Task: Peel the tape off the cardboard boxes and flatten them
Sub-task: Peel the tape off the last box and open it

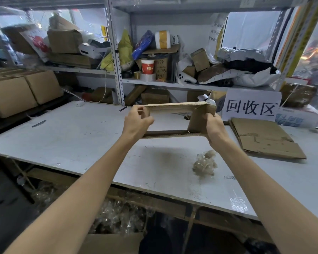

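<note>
I hold a small brown cardboard box (pixel 174 108) in the air above the white table (pixel 72 136), seen edge-on with both ends open so I look through it. My left hand (pixel 138 120) pinches the box's upper left corner with thumb and fingers. My right hand (pixel 214 125) grips the right side wall of the box. A crumpled ball of peeled clear tape (pixel 205 165) lies on the table below the right hand. A stack of flattened cardboard (pixel 264 137) lies on the table to the right.
A white sign with black characters (pixel 251 105) stands behind the flattened stack. Closed cardboard boxes (pixel 17 88) are piled at the left. Metal shelves (pixel 117 52) full of parcels, tape rolls and a cup back the table. Tape scraps fill a bin (pixel 117 217) under the table's front edge.
</note>
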